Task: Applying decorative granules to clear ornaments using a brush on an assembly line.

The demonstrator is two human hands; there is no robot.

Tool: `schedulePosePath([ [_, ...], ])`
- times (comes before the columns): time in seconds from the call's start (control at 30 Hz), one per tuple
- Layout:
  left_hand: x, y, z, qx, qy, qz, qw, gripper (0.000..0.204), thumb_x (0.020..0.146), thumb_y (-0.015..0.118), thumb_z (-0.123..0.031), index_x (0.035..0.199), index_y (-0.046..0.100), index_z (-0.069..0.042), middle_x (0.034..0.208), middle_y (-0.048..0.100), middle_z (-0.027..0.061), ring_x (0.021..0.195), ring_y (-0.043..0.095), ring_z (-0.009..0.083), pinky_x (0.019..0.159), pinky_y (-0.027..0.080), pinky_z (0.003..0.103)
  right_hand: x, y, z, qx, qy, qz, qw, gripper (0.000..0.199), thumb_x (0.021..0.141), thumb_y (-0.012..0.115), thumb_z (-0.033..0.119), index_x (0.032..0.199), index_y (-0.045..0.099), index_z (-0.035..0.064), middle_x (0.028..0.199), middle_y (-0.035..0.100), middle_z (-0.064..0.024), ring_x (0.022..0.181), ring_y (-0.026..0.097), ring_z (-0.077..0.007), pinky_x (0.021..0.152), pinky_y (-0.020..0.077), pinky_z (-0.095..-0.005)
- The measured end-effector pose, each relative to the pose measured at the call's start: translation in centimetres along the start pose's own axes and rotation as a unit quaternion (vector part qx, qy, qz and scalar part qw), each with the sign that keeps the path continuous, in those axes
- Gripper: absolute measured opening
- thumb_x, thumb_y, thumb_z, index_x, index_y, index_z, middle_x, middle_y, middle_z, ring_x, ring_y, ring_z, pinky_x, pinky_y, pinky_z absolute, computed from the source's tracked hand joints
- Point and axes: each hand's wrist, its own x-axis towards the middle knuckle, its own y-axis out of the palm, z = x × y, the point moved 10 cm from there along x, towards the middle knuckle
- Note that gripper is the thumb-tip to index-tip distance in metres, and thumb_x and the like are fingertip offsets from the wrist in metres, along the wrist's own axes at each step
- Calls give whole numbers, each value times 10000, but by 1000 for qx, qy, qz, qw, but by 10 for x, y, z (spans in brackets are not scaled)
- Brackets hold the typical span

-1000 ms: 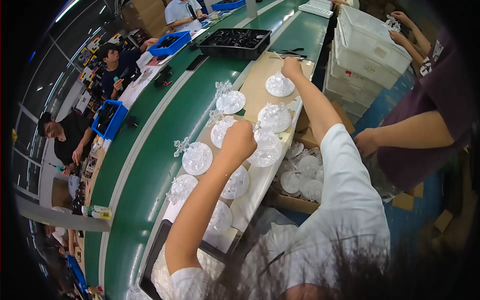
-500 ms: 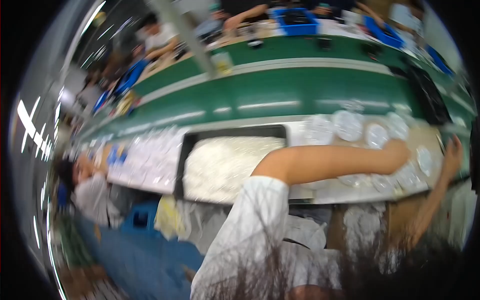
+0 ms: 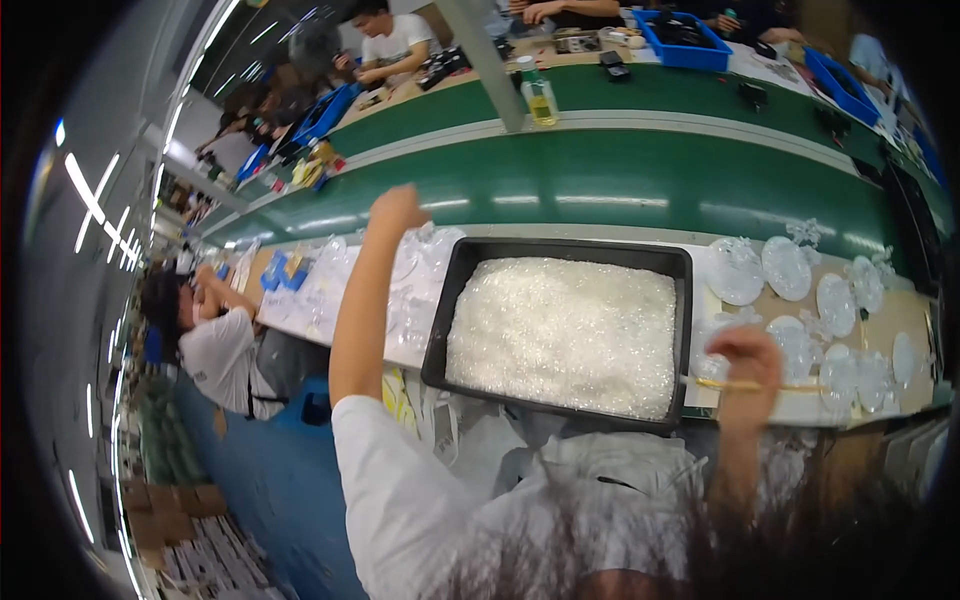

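My left hand (image 3: 398,210) is raised with fingers bent together over the far side of the table, above clear plastic pieces (image 3: 410,300). What it holds, if anything, is hidden. Slightly blurred, my right hand (image 3: 748,360) curls beside the right wall of a black tray (image 3: 684,330). A thin yellow rod (image 3: 795,387) with a pale tip runs across this hand and seems gripped in it; its exact kind is unclear. Glittery whitish clear granules (image 3: 560,335) fill the tray between my arms. Round clear plastic discs (image 3: 786,268) lie to the right of it.
A green conveyor surface (image 3: 620,180) runs behind the table, with a bottle of yellow liquid (image 3: 540,95) on the rail. Beyond are blue bins (image 3: 690,55) and people working. A co-worker (image 3: 225,345) sits at the left. A dark long object (image 3: 915,220) lies at the far right.
The view has turned, so the tray appears farther right. My left hand has swung from the discs to the left side. My right hand has come in from the right edge toward the tray.
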Motion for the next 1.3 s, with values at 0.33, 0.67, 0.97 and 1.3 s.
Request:
schedulePosePath([
  [0.33, 17, 93, 48, -199, -14, 113, 973, 248, 736, 752, -121, 620, 644, 70, 603, 676, 157, 516, 701, 250, 472, 570, 345, -1, 96, -92, -11, 147, 158, 976, 603, 1076, 316, 456, 983, 664, -28, 772, 617, -55, 622, 525, -78, 553, 426, -220],
  [0.67, 9, -33, 57, -171, 98, -222, 955, 323, 751, 729, -266, 881, 717, 29, 828, 700, 231, 705, 673, 386, 701, 550, 434, -5, 88, -103, 41, 204, 141, 968, 416, 1079, 408, 350, 1018, 628, 2, 853, 686, -86, 678, 643, -119, 532, 458, -235],
  [0.97, -92, -59, -63, -567, 132, -115, 805, 264, 920, 734, -218, 990, 742, 36, 790, 687, 20, 643, 592, 80, 581, 476, 221, 0, 60, -103, 50, 186, 16, 981, 73, 937, 615, 14, 999, 596, -19, 911, 684, -144, 725, 666, -153, 595, 556, -266],
  [1.3, -146, -31, -154, -604, 169, -32, 778, 191, 913, 734, -142, 816, 688, 16, 655, 572, -20, 602, 489, 48, 548, 375, 220, 13, 71, -69, -47, 49, 52, 996, 102, 886, 588, -74, 944, 529, -14, 960, 548, -137, 673, 619, -134, 573, 534, -246],
])
